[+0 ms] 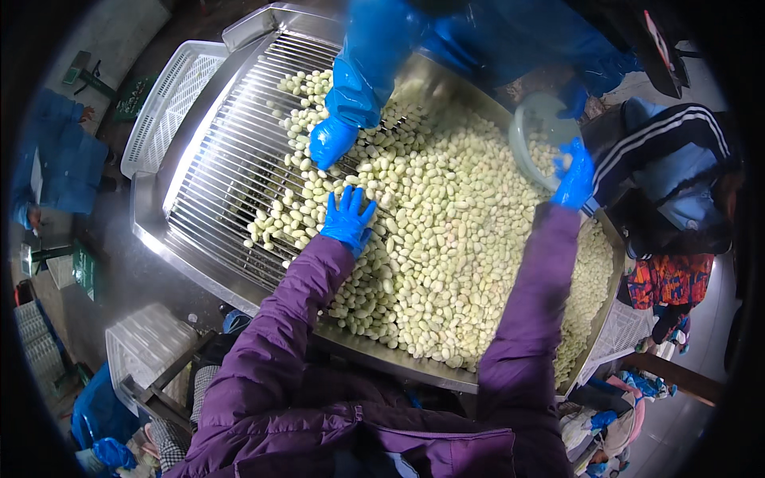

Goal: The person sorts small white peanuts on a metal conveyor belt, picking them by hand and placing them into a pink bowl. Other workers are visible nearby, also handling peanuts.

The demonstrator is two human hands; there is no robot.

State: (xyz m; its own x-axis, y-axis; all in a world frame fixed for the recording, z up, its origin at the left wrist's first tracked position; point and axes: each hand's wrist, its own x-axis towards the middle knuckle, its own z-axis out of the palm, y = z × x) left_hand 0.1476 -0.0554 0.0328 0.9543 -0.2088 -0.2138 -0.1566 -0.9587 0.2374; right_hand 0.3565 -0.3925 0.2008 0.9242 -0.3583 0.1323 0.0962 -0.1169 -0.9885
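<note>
Pale green oval pods or cocoon-like pieces [454,221] lie heaped in a metal tray with a slatted grate [221,149] at its left part. My left hand [348,221], in a blue glove, rests with spread fingers on the pieces near the grate's edge. My right hand [575,176], also blue-gloved, is at the rim of a pale translucent basin [521,143] at the upper right; whether it grips the rim I cannot tell. Similar pieces lie inside the basin. Across the tray, a co-worker's blue-gloved hand [333,142] touches the pieces on the slats.
The metal tray's raised rim [197,272] runs around the heap. A white perforated crate [173,107] stands beyond its left end, with stacked crates [149,340] at the lower left. The co-worker in blue stands opposite; other people are at the right and far left.
</note>
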